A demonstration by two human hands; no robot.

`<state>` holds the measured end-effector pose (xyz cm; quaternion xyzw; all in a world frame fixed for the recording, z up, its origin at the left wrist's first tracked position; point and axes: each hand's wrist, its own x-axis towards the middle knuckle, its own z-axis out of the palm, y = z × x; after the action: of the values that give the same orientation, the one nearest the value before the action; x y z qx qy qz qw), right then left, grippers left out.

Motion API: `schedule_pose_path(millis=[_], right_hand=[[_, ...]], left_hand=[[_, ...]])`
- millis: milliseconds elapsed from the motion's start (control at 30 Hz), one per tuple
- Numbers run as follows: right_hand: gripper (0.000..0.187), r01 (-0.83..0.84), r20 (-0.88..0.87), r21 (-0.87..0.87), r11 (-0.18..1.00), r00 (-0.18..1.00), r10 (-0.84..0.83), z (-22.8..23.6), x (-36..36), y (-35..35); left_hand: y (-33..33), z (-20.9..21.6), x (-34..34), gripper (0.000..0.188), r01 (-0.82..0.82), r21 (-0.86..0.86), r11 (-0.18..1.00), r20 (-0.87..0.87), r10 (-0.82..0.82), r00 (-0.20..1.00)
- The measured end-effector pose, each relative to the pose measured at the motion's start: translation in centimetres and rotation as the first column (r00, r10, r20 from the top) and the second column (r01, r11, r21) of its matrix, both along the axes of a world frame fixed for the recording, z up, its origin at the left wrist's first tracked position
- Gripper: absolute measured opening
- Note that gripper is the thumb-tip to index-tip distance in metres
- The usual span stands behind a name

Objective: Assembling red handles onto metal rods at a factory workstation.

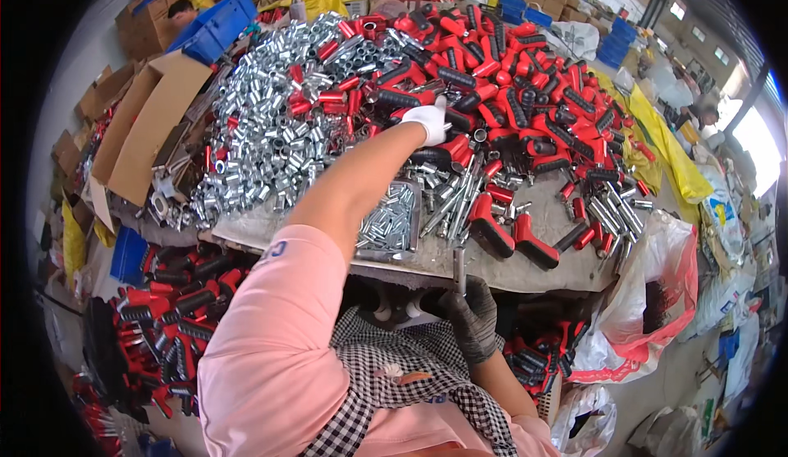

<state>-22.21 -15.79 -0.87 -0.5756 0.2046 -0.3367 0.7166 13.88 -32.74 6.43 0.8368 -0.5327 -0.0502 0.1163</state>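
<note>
My left hand, in a white glove, reaches far into the heap of red and black handles on the table. Its thumb shows beside a black-gripped handle, but the other fingers are mostly hidden, so whether it holds anything is unclear. Close to my body, at the table's front edge, my right hand in a dark grey glove is closed around a slim metal rod that points upward. Two red and black handles lie near the front edge, to the right of the rod.
Shiny metal sleeves are piled at the left. A tray of small metal pins sits at the front middle, with long metal rods beside it. An open cardboard box and blue crate stand left; a white-red sack hangs right.
</note>
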Motion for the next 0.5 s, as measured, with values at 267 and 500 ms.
schedule_pose_path(millis=[267, 500], right_hand=[[0.036, -0.03, 0.049, 0.074, 0.997, 0.998, 0.026, -1.9, 1.0, -0.5], [0.054, -0.281, -0.088, -0.016, 0.96, 0.956, 0.278, -3.2, 3.5, 1.2]], left_hand=[[16.5, 3.9, -6.8, 0.06, -0.025, -0.592, 0.805, -0.743, -0.534, 0.404], [30.0, -0.2, -15.7, 0.039, -0.041, -0.677, 0.734, -0.584, -0.504, 0.636]])
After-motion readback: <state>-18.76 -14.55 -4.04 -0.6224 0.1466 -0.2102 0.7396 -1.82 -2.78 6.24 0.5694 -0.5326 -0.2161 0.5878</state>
